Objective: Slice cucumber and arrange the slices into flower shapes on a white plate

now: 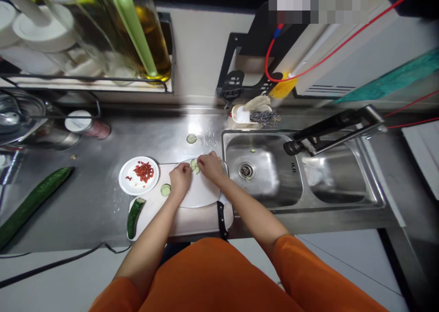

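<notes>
Both my hands are over a white oval plate point(202, 193) that lies on a white cutting board point(195, 223). Pale cucumber slices point(195, 166) sit at the plate's far edge, between my hands. My left hand point(180, 177) is closed in a pinch at their left; what its fingertips hold is too small to make out. From the right, my right hand point(210, 166) pinches at a slice among them. Left of my left wrist, a small stack of cucumber rounds point(165, 190) rests on the board. A cut cucumber piece point(136, 217) lies at the board's left end.
A white dish point(122, 175) with red bits stands left. A black-handled knife point(222, 220) lies right of the plate. Farther left is a whole cucumber point(37, 202). The double sink point(267, 170) with its faucet point(329, 129) is right; an oil bottle point(151, 33) stands on the rack.
</notes>
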